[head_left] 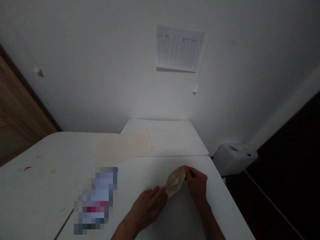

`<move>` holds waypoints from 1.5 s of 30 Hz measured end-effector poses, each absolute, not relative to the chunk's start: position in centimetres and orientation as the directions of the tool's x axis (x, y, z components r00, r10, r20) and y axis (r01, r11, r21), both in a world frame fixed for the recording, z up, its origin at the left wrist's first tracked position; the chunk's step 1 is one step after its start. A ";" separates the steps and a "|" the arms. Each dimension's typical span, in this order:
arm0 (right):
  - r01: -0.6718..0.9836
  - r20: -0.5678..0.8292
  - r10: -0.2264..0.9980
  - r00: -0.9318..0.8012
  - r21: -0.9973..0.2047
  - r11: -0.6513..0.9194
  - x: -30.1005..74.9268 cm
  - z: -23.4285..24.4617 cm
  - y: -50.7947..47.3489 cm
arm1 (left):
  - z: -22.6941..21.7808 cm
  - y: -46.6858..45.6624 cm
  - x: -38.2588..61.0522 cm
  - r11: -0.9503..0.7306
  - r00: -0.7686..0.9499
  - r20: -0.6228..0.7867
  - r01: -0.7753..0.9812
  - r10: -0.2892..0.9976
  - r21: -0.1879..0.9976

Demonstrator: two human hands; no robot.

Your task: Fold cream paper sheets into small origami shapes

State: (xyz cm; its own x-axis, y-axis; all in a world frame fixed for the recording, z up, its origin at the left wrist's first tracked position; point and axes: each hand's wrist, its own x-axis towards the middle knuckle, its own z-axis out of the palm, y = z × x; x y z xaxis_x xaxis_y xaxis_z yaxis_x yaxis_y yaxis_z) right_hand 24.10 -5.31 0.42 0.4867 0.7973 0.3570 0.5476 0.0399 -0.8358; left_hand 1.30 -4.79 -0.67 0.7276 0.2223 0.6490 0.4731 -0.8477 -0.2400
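A small beige folded paper piece [175, 181], its middle gaping like a pocket, is held just over the white table [225, 206]. My left hand [151, 205] pinches its lower left end between thumb and fingers. At the upper right end, my right hand [197, 183] grips it with thumb and forefinger. Farther back and to the left lies a flat beige sheet [122, 146] with a ragged right edge. To the left of my left hand rests an object blurred into blocks [98, 196], bluish with a red band; its kind cannot be made out.
Several white tables stand pushed together, with seams between them; the left one [32, 180] has reddish stains. A printed chart [178, 50] hangs on the wall ahead. A white plastic container [232, 160] stands low at the right, and a wooden panel [17, 110] is at the far left.
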 end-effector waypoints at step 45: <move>0.567 0.390 0.798 0.459 -0.820 0.075 23.9 0.4 -5.6 | -0.3 -4.9 1.4 -0.893 0.724 0.625 0.440 0.292 -0.093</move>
